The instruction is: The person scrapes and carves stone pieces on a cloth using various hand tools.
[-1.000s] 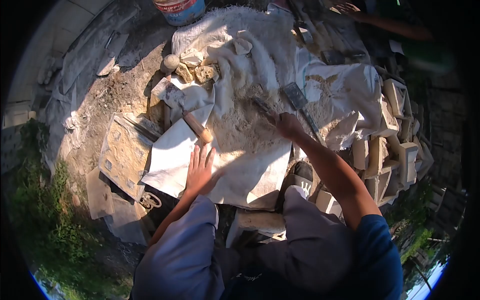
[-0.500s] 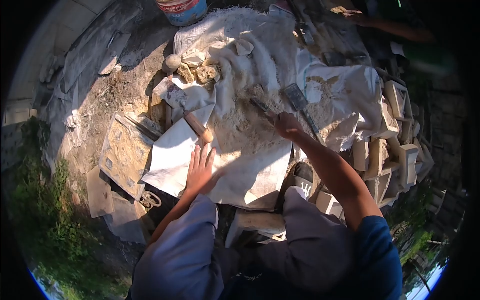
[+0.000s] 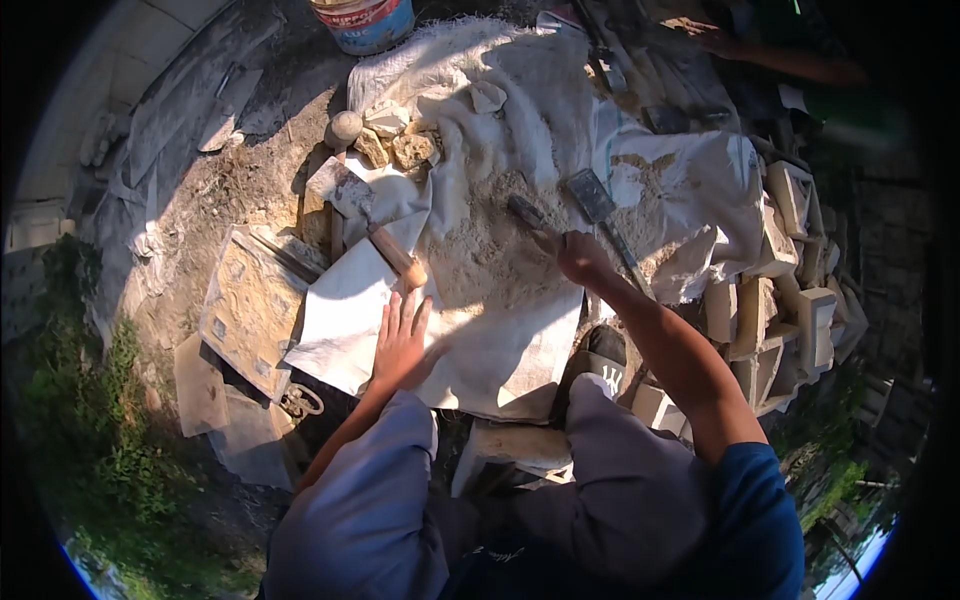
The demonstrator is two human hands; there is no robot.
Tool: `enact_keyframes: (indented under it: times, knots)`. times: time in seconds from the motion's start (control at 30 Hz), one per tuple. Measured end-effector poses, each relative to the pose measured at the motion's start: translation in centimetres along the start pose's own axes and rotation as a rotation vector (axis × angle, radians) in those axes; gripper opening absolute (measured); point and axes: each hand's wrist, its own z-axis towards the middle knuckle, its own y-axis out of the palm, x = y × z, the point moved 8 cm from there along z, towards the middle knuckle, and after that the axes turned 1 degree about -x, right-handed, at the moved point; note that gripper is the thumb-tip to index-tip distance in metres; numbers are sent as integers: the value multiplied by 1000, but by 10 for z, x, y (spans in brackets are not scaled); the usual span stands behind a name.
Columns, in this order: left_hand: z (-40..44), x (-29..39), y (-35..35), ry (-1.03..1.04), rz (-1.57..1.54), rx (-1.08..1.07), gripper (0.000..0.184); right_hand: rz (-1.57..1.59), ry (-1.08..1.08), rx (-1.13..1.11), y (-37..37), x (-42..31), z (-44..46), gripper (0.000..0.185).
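My right hand [image 3: 585, 260] is closed around the handle of a short tool with a dark, narrow head [image 3: 525, 212]; its exact kind is hard to tell. The head rests at a patch of pale, sandy powder [image 3: 490, 255] on a white woven sack [image 3: 510, 365]. My left hand [image 3: 402, 338] lies flat on the sack with fingers stretched out. Just beyond its fingertips is the wooden handle of a trowel [image 3: 395, 255] with a dusty broad blade. Right of the powder lies a long-handled tool with a dark rectangular head [image 3: 592, 195].
Rough stone chunks [image 3: 412, 150] and a round-headed tool [image 3: 346, 125] lie beyond the trowel. A rough slab [image 3: 250, 310] is at left. Pale blocks [image 3: 755, 315] are piled at right. A paint bucket [image 3: 365, 25] stands at the back; another person's arm [image 3: 790, 62] shows upper right.
My right hand and its tool have shifted slightly right and toward me across the powder. My left hand stays nearly in place on the sack.
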Motion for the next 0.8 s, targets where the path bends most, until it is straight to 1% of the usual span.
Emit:
enact_keyframes:
  times: [0.1, 0.17, 0.3, 0.37, 0.4, 0.47, 0.5, 0.57, 0.6, 0.67, 0.7, 0.77, 0.8]
  knots:
    - [-2, 1, -2, -9, -6, -6, 92, 28, -28, -15, -8, -9, 2, 48]
    - [0, 2, -3, -6, 7, -3, 92, 153, -158, 46, -19, -28, 0, 53]
    - [0, 2, 1, 8, 26, 17, 92, 194, -184, 72, -20, -33, -1, 55]
    - [0, 0, 2, -5, 7, 14, 91, 38, 68, -90, 4, -12, 6, 51]
    - [0, 1, 1, -1, 13, 15, 91, 44, 68, -86, 3, -10, 9, 51]
    - [-1, 0, 1, -11, 9, 10, 91, 4, 0, -72, 0, -10, 14, 51]
    - [-3, 0, 1, -12, 7, 6, 91, 3, 1, -77, -1, -13, 10, 51]
    - [0, 0, 0, -5, -5, 7, 90, 92, -66, -26, -13, -21, 5, 58]
    - [0, 0, 1, -9, -10, 7, 90, 87, -67, -31, -13, -23, 2, 58]
    - [0, 1, 0, 6, 20, 19, 90, 212, -137, 69, -23, -35, -4, 58]
    - [0, 1, 0, 5, 19, 21, 90, 211, -138, 69, -21, -33, -2, 58]
    - [0, 1, -3, -5, -6, 13, 90, -3, 18, -160, 3, -20, 0, 52]
    - [1, 2, -2, 2, -3, 17, 90, 3, 91, -205, 11, -15, 1, 50]
